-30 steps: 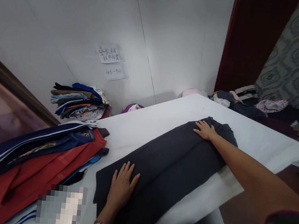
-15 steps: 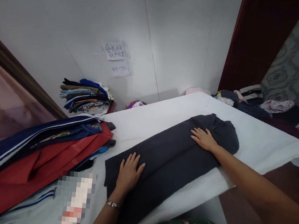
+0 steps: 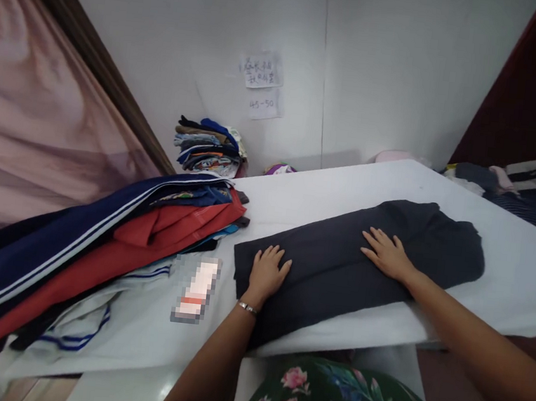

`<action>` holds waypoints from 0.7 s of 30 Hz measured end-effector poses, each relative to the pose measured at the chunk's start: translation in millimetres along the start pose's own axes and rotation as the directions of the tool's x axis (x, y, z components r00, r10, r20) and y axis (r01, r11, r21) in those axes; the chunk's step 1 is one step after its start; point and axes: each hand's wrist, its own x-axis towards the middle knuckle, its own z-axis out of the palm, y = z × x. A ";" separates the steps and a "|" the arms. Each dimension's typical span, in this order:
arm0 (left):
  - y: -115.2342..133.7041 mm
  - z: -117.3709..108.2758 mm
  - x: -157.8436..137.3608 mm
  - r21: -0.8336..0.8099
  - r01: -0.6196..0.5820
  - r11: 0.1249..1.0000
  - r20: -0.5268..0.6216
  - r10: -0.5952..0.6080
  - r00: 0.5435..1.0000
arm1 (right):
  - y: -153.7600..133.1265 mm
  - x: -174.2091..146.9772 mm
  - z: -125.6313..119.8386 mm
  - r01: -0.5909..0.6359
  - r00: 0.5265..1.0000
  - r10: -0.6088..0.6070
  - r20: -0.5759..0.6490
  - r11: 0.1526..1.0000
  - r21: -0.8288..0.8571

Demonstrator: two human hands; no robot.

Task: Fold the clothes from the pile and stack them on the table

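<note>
Dark garment (image 3: 326, 258): oblong, probably woven cloth; 2 hands (image 3: 268, 274) (image 3: 390, 258) flat atop.

Left hand (image 3: 267, 276) open and flat, palm down, fingers pointing forward and slightly parted, thumb angled out toward the right side; left wrist (image 3: 250, 301) low, its forearm (image 3: 215, 361) rising from the bottom edge of view on a slant to the right. Right hand (image 3: 389, 255) also flat and palm down, a little farther forward, fingers fanned and aimed forward and to the left. Right forearm (image 3: 465, 330) reaches in from the right edge on a long diagonal, bare like the left, the two hands well apart.
</note>
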 end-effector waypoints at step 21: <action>-63.0 -10.2 -75.3 -0.748 0.429 0.507 0.018 -0.630 0.777 | -19.1 -0.4 -0.1 0.061 0.988 -0.058 -0.143 0.998 0.011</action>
